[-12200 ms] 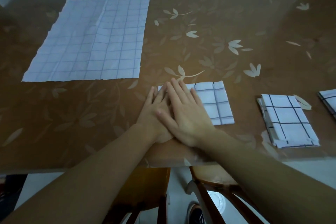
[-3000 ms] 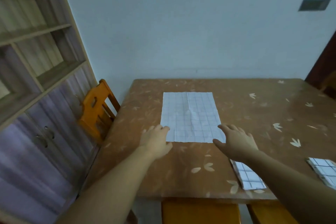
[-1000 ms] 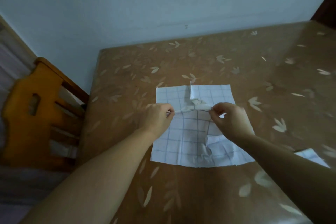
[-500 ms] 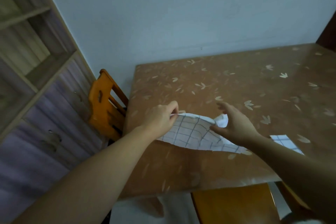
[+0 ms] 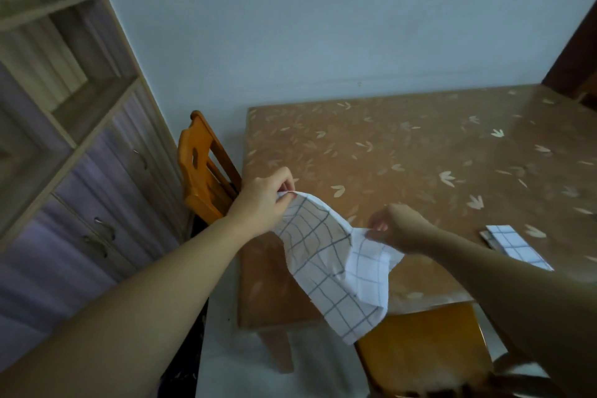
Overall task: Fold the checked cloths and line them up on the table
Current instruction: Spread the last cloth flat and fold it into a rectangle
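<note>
At far left stands a wooden shelf unit (image 5: pixel 64 126) with drawers, clear of the work area. An orange chair (image 5: pixel 202 178) sits just beside the left edge of the table (image 5: pixel 420 152).

The left hand (image 5: pixel 263 200) is closed in a pinch, thumb and fingers holding one upper corner of the checked cloth (image 5: pixel 336 262). The cloth is lifted off the table and hangs over the near left corner of the tabletop, its lower portion draping below the table edge. It is partly doubled, with a looser flap showing on its right side. Holding the top edge at two points lets the cloth hang so that the layers can be aligned, most likely before a fold.

The right hand (image 5: pixel 399 229) is likewise closed, pinching the cloth's top edge further right.

At the right, a folded checked cloth (image 5: pixel 513 244) lies flat on the table, well apart from the held one.
</note>
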Motion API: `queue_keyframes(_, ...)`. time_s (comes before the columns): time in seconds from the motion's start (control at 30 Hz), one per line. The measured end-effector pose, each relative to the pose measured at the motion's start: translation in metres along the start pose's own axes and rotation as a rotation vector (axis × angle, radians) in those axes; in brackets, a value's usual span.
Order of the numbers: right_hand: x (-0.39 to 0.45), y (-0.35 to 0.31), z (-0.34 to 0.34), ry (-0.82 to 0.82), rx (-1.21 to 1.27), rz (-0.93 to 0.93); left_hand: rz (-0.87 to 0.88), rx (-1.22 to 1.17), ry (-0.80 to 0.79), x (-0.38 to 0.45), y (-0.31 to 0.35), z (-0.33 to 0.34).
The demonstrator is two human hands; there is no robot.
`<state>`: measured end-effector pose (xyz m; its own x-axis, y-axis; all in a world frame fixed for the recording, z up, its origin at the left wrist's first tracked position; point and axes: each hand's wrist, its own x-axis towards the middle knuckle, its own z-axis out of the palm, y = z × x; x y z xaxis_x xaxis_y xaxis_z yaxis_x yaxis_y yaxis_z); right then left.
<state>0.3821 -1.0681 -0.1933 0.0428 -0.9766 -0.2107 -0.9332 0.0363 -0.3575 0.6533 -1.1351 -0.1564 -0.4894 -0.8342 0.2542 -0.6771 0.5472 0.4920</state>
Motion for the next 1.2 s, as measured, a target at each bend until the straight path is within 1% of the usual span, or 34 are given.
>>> queue_keyframes(0.17, -0.003, -0.006, -0.014, 0.204, 0.047, -0.015, -0.066, 0.053, -0.020, -0.010, -0.017, -0.007)
queue_keyframes(0.23, -0.004, -0.006, -0.033, 0.228, 0.059, -0.018, -0.104, 0.031, -0.029, -0.013, -0.021, -0.010)
queue_keyframes(0.3, -0.006, -0.007, -0.051, 0.221, 0.021, -0.051, -0.163, 0.009, -0.064, -0.015, -0.022, -0.013)
queue_keyframes(0.4, -0.011, -0.002, -0.072, 0.222, 0.004, -0.097, -0.244, 0.020, -0.167, -0.012, -0.022, -0.017)
queue_keyframes(0.53, -0.015, 0.008, -0.090, 0.270, -0.027, -0.196, -0.224, 0.119, -0.360, 0.000, -0.015, -0.014)
queue_keyframes(0.6, -0.017, 0.007, -0.096, 0.249, -0.047, -0.247, -0.193, 0.072, -0.442, 0.006, -0.004, -0.009)
queue_keyframes(0.67, -0.018, -0.001, -0.099, 0.216, -0.055, -0.301, -0.162, -0.041, -0.503, 0.013, 0.013, -0.001)
queue_keyframes(0.73, -0.020, -0.009, -0.104, 0.187, -0.059, -0.345, -0.099, -0.148, -0.488, 0.024, 0.038, 0.012)
queue_keyframes(0.8, -0.020, -0.014, -0.109, 0.178, -0.051, -0.368, -0.043, -0.229, -0.382, 0.034, 0.059, 0.025)
queue_keyframes(0.87, -0.021, -0.015, -0.113, 0.207, -0.027, -0.378, -0.030, -0.270, -0.246, 0.041, 0.072, 0.032)
queue_keyframes(0.93, -0.024, -0.011, -0.118, 0.234, 0.019, -0.349, -0.034, -0.288, -0.175, 0.046, 0.076, 0.034)
queue_keyframes(1.0, -0.028, -0.003, -0.120, 0.223, -0.011, -0.280, -0.037, -0.288, -0.166, 0.049, 0.077, 0.031)
queue_keyframes(1.07, -0.027, 0.007, -0.117, 0.238, -0.144, -0.264, -0.020, -0.217, -0.199, 0.052, 0.077, 0.026)
queue_keyframes(1.17, -0.017, 0.020, -0.116, 0.362, -0.333, -0.389, 0.027, -0.095, -0.225, 0.056, 0.077, 0.022)
queue_keyframes(1.2, -0.013, 0.024, -0.118, 0.363, -0.379, -0.414, 0.044, -0.081, -0.215, 0.056, 0.077, 0.022)
